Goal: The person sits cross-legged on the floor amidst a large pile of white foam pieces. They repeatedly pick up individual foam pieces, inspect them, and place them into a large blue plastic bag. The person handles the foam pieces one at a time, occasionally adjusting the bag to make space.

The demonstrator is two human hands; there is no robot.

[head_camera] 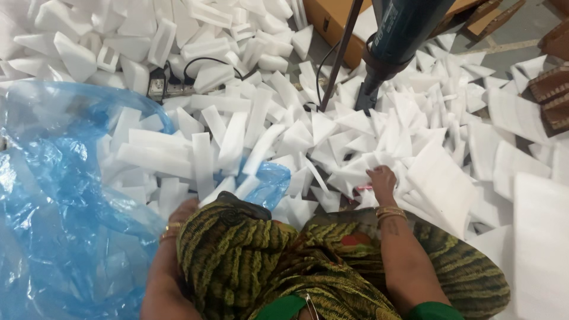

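Note:
My right hand (380, 181) reaches down into a heap of white foam pieces (355, 136) in front of my knees, its fingers curled among the triangular offcuts; a small pink thing shows just beside it. My left hand (182, 211) is mostly hidden behind my knee, at the mouth of a big blue plastic bag (53, 195) that holds several long white foam strips (195, 154). Whether the left hand grips the bag or a strip cannot be made out. Green and yellow patterned cloth (267, 261) covers my lap.
White foam scraps cover the floor all around. A dark blue hot-air tool (397, 41) hangs on a stand with a thin metal rod (339, 59) ahead. A power strip with black cables (166, 86) lies at the left. Cardboard boxes (332, 21) stand behind; large foam sheets (533, 219) lie right.

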